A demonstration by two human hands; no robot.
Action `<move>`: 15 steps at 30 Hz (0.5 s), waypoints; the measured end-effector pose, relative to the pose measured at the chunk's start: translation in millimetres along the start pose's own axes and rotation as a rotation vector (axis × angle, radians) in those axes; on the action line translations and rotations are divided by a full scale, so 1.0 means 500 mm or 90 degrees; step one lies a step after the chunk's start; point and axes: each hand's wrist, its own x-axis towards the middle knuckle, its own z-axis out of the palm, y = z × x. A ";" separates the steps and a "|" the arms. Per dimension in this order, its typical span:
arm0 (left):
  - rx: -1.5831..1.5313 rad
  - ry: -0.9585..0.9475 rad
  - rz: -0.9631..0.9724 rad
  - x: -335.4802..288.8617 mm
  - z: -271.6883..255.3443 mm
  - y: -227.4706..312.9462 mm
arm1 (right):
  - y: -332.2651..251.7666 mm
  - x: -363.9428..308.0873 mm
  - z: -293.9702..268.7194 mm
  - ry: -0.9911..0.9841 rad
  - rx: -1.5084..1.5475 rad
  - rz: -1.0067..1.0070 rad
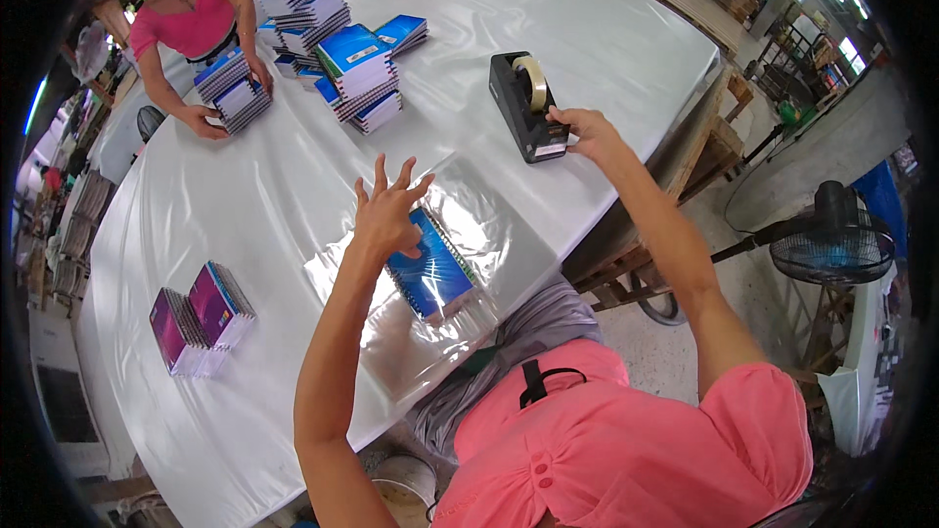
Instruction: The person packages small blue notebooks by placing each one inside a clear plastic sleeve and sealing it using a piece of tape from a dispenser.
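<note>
A blue spiral-bound notebook [437,274] lies on a clear plastic sheet [504,225] spread near the table's edge before me. Over its upper left part is my left hand [389,217], fingers spread and raised, the thumb down at the cover. At the near end of a black tape dispenser [511,103] is my right hand [584,130]. Its thumb and forefinger are pinched together beside the dispenser; whatever is between them is too small to make out. A roll of clear tape [531,83] sits in the dispenser.
Two stacks of purple notebooks [217,308] stand at the left of the white-covered table [264,205]. Several piles of blue notebooks [357,64] rise at the back. Across the table a person in pink holds a notebook stack [238,98]. A black fan [831,244] stands at the right.
</note>
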 end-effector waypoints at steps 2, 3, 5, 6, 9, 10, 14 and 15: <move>-0.003 0.009 0.004 -0.001 -0.003 -0.006 | 0.055 -0.014 0.001 -0.047 0.141 -0.066; -0.009 0.002 0.006 0.000 -0.004 -0.009 | 0.089 -0.026 0.000 -0.031 0.127 -0.186; -0.021 -0.010 0.008 0.000 -0.002 -0.014 | 0.124 -0.050 -0.001 -0.015 0.108 -0.300; -0.023 -0.016 0.012 -0.002 -0.004 -0.017 | 0.135 -0.062 0.002 0.056 0.096 -0.223; -0.031 -0.036 0.007 -0.004 -0.015 -0.016 | 0.116 -0.080 -0.002 0.364 -0.410 -0.304; -0.034 -0.048 -0.008 -0.007 -0.017 -0.020 | 0.106 -0.087 0.003 0.434 -0.666 -0.384; -0.087 -0.054 0.006 0.001 -0.005 -0.025 | 0.059 -0.136 0.039 0.167 -0.742 -0.389; -0.083 -0.071 0.010 0.008 -0.003 -0.026 | 0.047 -0.145 0.072 -0.082 -0.565 -0.301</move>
